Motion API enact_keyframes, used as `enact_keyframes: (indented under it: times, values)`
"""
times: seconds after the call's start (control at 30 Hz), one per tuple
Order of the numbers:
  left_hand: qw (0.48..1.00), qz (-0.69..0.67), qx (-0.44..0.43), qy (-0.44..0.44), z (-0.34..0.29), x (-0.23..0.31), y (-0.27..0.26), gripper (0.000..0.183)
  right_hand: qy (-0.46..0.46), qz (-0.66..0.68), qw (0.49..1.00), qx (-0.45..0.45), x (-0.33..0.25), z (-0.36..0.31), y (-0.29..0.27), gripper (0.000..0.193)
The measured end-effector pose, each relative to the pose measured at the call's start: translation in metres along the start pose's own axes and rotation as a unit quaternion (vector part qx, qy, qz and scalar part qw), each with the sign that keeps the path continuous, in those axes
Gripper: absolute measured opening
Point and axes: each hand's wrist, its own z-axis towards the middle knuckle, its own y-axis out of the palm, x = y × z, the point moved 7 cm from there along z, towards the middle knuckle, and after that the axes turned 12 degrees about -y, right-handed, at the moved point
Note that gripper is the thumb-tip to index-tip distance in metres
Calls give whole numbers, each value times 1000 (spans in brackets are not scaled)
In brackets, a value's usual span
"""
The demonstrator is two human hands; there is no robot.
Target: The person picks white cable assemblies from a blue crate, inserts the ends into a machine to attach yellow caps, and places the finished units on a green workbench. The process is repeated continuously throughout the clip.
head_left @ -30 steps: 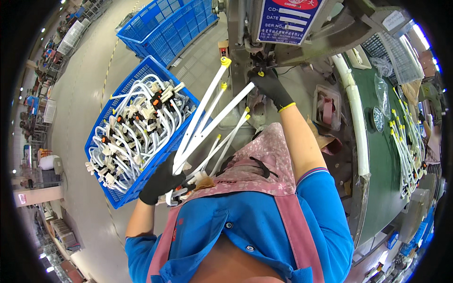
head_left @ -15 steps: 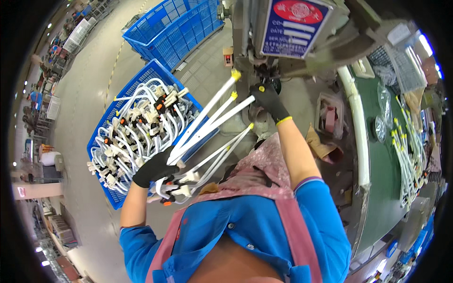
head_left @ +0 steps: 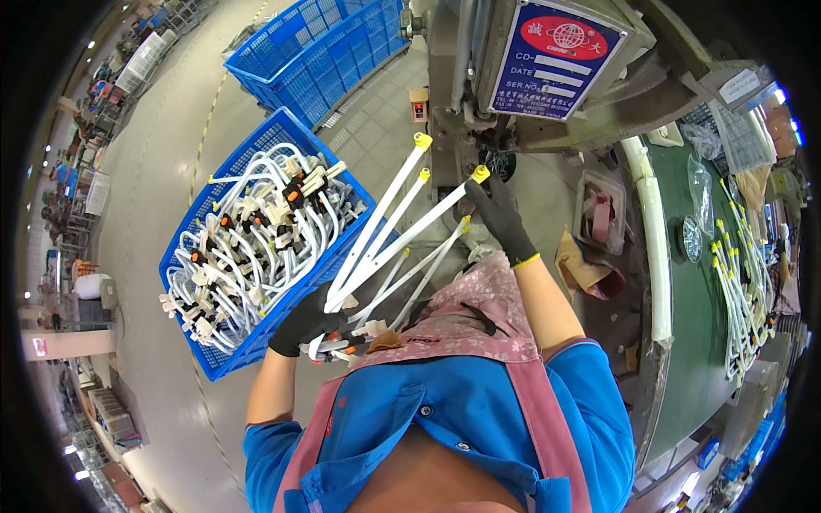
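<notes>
Both hands wear black gloves. My left hand (head_left: pixel 306 323) is closed round the lower, jointed end of a white tube frame (head_left: pixel 380 263), whose several legs fan upward. Yellow end pieces (head_left: pixel 422 142) cap the legs. Against the rightmost leg, just below its yellow cap (head_left: pixel 481 174), my right hand (head_left: pixel 500 221) has its fingers closed; part of the grip is hidden. White and black joint parts with orange bits show under the left hand. To the left, a blue crate (head_left: pixel 291 125) is heaped with bent white tubes and joint pieces (head_left: pixel 248 231).
A grey machine (head_left: pixel 617 64) with a blue plate stands ahead, above the right hand. At right, a green-topped bench (head_left: pixel 684 325) bears white tubes with yellow ends (head_left: pixel 734 282). A plastic bin (head_left: pixel 600 209) sits beside it. More blue crates (head_left: pixel 321 64) stand far left.
My left hand has moved right, nearer my body, with the frame's lower end. My right hand has shifted slightly down, and the rightmost leg's yellow cap now shows above its fingers.
</notes>
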Motion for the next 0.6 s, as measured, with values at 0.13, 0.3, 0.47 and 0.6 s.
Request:
enact_keyframes:
  times: [0.13, 0.3, 0.47, 0.6]
  values:
    - [998, 54, 22, 29, -6, 12, 2, 74, 24, 5, 999, 36, 21, -32, -7, 34]
    - [984, 98, 67, 135, -16, 32, 6, 75, 75, -19, 997, 22, 54, -62, -21, 33]
    - [999, 12, 35, 8, -19, 20, 8, 70, 136, 6, 991, -2, 72, -94, -22, 35]
    - [999, -12, 37, -6, -27, 27, 0, 58, 184, 63, 980, -41, 81, -120, -14, 37]
